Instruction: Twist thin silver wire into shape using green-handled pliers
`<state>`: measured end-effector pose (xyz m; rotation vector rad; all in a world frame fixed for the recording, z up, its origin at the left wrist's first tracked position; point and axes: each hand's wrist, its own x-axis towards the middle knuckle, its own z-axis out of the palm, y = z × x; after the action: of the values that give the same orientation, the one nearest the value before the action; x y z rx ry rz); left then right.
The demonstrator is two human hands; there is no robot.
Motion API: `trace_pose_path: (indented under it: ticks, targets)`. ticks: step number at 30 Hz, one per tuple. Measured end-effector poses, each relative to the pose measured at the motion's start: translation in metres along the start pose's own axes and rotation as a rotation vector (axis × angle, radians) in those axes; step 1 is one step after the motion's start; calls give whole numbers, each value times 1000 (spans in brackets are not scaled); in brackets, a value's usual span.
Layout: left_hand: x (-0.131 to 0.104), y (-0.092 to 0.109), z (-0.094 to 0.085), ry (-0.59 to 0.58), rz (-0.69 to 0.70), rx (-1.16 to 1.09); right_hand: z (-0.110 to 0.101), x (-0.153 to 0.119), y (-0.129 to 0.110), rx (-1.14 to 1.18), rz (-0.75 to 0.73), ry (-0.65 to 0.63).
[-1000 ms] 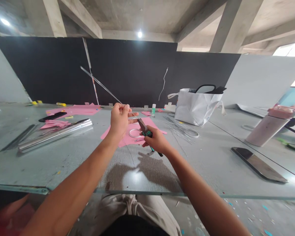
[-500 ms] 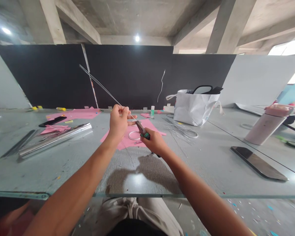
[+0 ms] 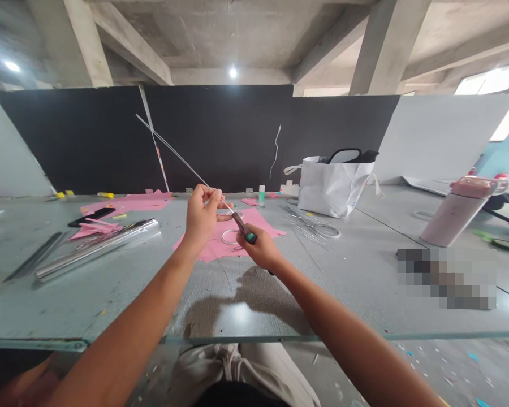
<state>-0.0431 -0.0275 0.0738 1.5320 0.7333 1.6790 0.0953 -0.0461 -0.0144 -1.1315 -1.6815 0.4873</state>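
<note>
Between the thumb and fingers of my left hand (image 3: 203,212) runs a pair of thin metal wires (image 3: 173,151), slanting up to the left. My right hand (image 3: 261,247) grips pliers (image 3: 246,230) with dark and green handles. Their jaws meet the lower end of the wires, just right of my left fingers. Below both hands, a sheet of pink paper (image 3: 261,217) lies on the grey table (image 3: 152,305), with a wire ring (image 3: 229,237) on it. My fingers hide part of the wires.
At right lie loose wires with a coil (image 3: 328,230), near a white bag (image 3: 324,189). A pink-lidded bottle (image 3: 452,217) stands further right, behind a blurred-out object (image 3: 445,280). A foil roll (image 3: 99,250) lies left; a glue stick (image 3: 262,195) stands at the back.
The pliers have turned slightly in my right hand's grip, their jaws still at the wire ends. My left hand keeps its pinch. The whole view has shifted a little.
</note>
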Motion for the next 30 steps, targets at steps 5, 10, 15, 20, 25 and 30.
trace_pose_path:
  ticks: [5,10,15,20,25,30]
  targets:
    - [-1,-1,-2,-34,31,-21,1,-2,0,-47,-13,64]
    - [0,1,-1,-50,10,-31,-4,-3,-3,-70,-11,72]
    - [0,0,-3,-62,-13,-34,-5,-3,-6,-87,4,52]
    - [-2,-3,-6,-92,-38,-35,-5,-4,-8,-103,22,51]
    - [-6,-3,-7,-66,-45,-33,-6,-4,-10,-102,25,55]
    - [-9,-8,-10,-64,-57,-19,-5,-5,-10,-111,29,50]
